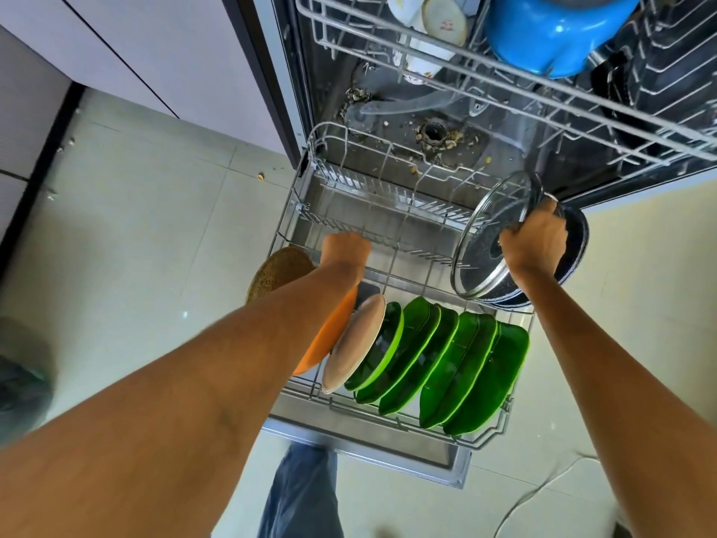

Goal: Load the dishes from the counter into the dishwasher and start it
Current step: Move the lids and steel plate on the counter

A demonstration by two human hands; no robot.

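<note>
The dishwasher stands open with its lower rack (pixel 298 211) pulled out over the door. My right hand (pixel 533 236) grips a glass lid (pixel 485 242) by its knob, tilted on edge at the rack's right side, with a dark pan (pixel 576 242) right behind it. My left hand (pixel 345 246) is closed over the rack's middle wires, beside a brown speckled plate (pixel 277 271); whether it grips anything is hidden. Several green plates (pixel 458 363), a beige plate (pixel 355 343) and an orange plate (pixel 329 335) stand on edge in the front row.
The upper rack (pixel 504 87) is slid out above, holding a blue pot (pixel 543 36), white cups (pixel 423 21) and dark items. Food scraps lie on the tub floor (pixel 438 137). White cabinets are on the left, pale floor tiles around, and a white cable (pixel 543 487) lies on the floor at right.
</note>
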